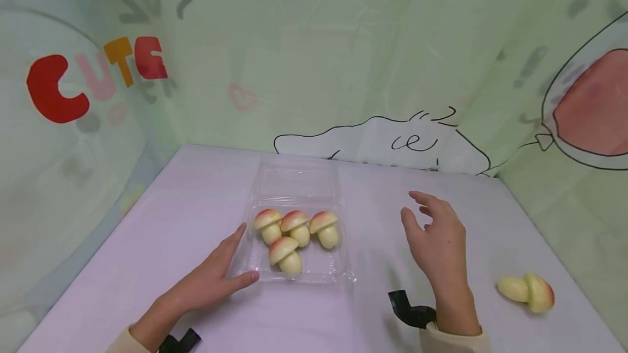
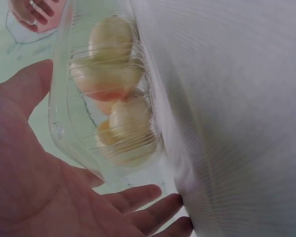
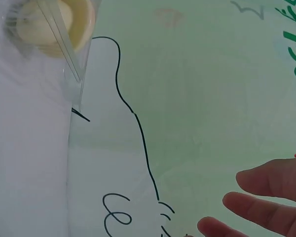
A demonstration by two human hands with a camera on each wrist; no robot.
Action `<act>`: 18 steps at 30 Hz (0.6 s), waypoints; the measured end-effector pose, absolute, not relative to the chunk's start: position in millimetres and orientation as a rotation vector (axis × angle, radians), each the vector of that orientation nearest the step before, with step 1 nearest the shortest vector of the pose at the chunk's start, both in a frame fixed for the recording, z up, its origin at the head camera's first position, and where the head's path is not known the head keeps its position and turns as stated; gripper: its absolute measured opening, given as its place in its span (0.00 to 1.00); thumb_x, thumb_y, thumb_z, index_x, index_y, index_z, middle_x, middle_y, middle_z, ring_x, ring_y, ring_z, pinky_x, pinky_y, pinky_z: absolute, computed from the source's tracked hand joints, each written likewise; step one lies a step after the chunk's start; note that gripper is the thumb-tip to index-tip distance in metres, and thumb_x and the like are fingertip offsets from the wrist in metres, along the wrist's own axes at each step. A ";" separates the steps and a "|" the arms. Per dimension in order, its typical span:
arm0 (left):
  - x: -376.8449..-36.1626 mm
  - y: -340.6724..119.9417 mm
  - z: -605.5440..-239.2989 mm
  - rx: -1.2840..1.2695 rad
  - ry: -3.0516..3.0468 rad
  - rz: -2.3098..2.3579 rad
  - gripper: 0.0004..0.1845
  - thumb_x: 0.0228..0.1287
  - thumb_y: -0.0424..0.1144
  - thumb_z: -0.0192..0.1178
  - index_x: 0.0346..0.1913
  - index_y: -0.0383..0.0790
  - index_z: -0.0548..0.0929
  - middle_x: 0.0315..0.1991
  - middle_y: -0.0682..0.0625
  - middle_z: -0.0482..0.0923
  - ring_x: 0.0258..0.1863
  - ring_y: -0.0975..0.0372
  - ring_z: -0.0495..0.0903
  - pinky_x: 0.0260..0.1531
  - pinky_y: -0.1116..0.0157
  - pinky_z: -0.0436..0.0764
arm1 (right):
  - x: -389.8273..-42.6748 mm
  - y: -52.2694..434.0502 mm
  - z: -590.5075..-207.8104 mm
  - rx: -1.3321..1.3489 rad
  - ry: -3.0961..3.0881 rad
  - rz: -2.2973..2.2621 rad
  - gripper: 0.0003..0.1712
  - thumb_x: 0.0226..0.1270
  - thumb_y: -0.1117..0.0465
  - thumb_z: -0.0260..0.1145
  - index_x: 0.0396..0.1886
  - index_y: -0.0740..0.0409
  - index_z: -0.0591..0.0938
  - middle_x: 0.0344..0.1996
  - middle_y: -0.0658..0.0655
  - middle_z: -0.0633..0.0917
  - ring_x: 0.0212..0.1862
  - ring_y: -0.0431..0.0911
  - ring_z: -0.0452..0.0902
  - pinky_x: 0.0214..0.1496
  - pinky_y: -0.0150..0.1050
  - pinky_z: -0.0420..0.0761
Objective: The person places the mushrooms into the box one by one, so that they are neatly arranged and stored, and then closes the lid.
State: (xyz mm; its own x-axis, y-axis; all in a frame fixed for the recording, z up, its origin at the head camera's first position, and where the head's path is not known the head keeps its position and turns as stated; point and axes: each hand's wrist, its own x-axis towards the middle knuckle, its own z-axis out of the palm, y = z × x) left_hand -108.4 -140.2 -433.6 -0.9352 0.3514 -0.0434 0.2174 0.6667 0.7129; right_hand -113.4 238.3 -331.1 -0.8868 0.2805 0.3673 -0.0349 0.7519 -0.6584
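Observation:
A clear plastic clamshell box [image 1: 314,271] lies on the table with its lid [image 1: 297,181] laid back away from me. Several toy mushrooms with red-and-yellow caps sit in it, one mushroom [image 1: 287,255] nearer me than the row behind. My left hand [image 1: 216,274] is at the box's left front corner, thumb by the front rim and fingers along the side, spread and fairly straight. The left wrist view shows this palm [image 2: 44,177] facing the box wall. To the right of the box, my right hand [image 1: 439,238] hovers over the table with loosely bent fingers and nothing in them.
Another toy mushroom [image 1: 527,292] lies on its side at the table's right, beyond my right hand. The white-covered table [image 1: 206,178] meets printed green curtains [image 1: 314,70] at the back and sides. Black curved pieces [image 1: 409,309] show at both wrists.

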 end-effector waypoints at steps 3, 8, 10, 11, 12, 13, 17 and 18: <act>-108.7 -139.7 -433.5 0.465 2.704 1.120 0.56 0.68 0.65 0.62 0.85 0.44 0.43 0.83 0.37 0.50 0.82 0.42 0.52 0.75 0.38 0.58 | -112.4 250.1 -327.9 -0.268 -2.470 0.944 0.23 0.77 0.61 0.59 0.68 0.62 0.79 0.63 0.70 0.79 0.64 0.65 0.76 0.60 0.64 0.79; -108.6 -140.1 -433.3 0.472 2.698 1.128 0.56 0.69 0.64 0.63 0.85 0.43 0.43 0.83 0.37 0.50 0.82 0.42 0.52 0.75 0.38 0.57 | -108.5 272.8 -325.2 -0.409 -2.448 0.922 0.26 0.78 0.58 0.57 0.70 0.62 0.77 0.66 0.70 0.78 0.67 0.66 0.73 0.61 0.64 0.74; -108.1 -140.5 -433.5 0.475 2.702 1.125 0.56 0.69 0.64 0.62 0.85 0.43 0.43 0.83 0.37 0.50 0.82 0.42 0.52 0.75 0.38 0.57 | -107.6 281.9 -324.5 -0.460 -2.451 0.917 0.27 0.78 0.57 0.56 0.72 0.62 0.75 0.67 0.70 0.77 0.68 0.67 0.72 0.63 0.66 0.72; -107.7 -140.7 -433.5 0.475 2.703 1.123 0.56 0.69 0.64 0.62 0.85 0.43 0.43 0.83 0.37 0.50 0.81 0.42 0.52 0.75 0.37 0.58 | -107.5 286.3 -324.0 -0.484 -2.448 0.915 0.28 0.78 0.56 0.55 0.72 0.63 0.75 0.67 0.70 0.76 0.68 0.67 0.72 0.64 0.66 0.71; -107.4 -140.8 -433.4 0.476 2.704 1.122 0.56 0.69 0.64 0.62 0.85 0.44 0.43 0.83 0.37 0.50 0.82 0.42 0.52 0.75 0.38 0.58 | -107.3 290.3 -323.3 -0.510 -2.446 0.913 0.28 0.78 0.56 0.55 0.72 0.63 0.74 0.67 0.71 0.76 0.68 0.67 0.72 0.64 0.66 0.70; -107.1 -140.9 -433.1 0.475 2.705 1.122 0.55 0.69 0.64 0.62 0.85 0.44 0.43 0.83 0.37 0.50 0.82 0.42 0.52 0.75 0.38 0.58 | -107.0 294.0 -322.6 -0.535 -2.441 0.910 0.29 0.78 0.56 0.55 0.73 0.62 0.74 0.68 0.71 0.76 0.68 0.68 0.72 0.64 0.66 0.70; -106.6 -140.5 -431.8 0.470 2.698 1.132 0.56 0.68 0.65 0.62 0.85 0.44 0.43 0.83 0.37 0.50 0.81 0.42 0.52 0.75 0.37 0.58 | -105.4 308.2 -321.0 -0.611 -2.427 0.890 0.30 0.76 0.55 0.54 0.73 0.62 0.73 0.69 0.71 0.75 0.67 0.69 0.72 0.64 0.66 0.69; -106.8 -140.2 -431.7 0.470 2.697 1.136 0.56 0.69 0.64 0.62 0.85 0.44 0.43 0.83 0.37 0.50 0.81 0.42 0.52 0.75 0.37 0.58 | -104.9 311.0 -320.6 -0.631 -2.430 0.882 0.31 0.76 0.55 0.54 0.74 0.62 0.73 0.69 0.70 0.75 0.67 0.69 0.72 0.64 0.66 0.70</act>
State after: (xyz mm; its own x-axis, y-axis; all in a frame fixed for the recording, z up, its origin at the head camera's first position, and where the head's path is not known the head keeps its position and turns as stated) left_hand -106.8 -140.2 -431.7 -0.9344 0.3540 -0.0402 0.2185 0.6584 0.7202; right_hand -104.9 311.0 -320.6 -0.7807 0.5617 0.2739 0.2554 0.6868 -0.6805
